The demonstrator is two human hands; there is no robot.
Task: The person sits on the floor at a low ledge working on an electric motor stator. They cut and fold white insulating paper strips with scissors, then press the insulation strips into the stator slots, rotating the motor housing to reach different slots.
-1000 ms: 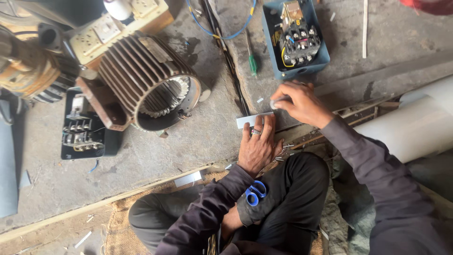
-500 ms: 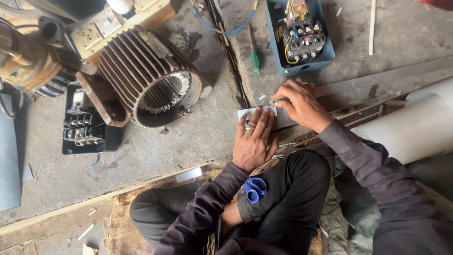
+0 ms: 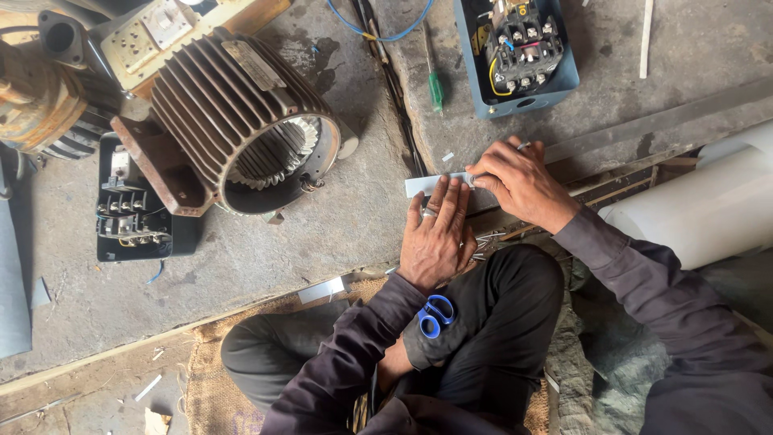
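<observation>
Creasing is the step in hand: left hand presses flat on the strip lying on the floor, right hand pinching its right end; next calls for steady pressure.

Pale grey strip of thin sheet, narrow and rectangular, lying flat on the concrete floor near its front edge (partly hidden under both hands), left end showing

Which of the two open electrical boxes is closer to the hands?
The blue box at top, just above the right hand. The black one lies far left, beyond the finned motor housing.
</observation>
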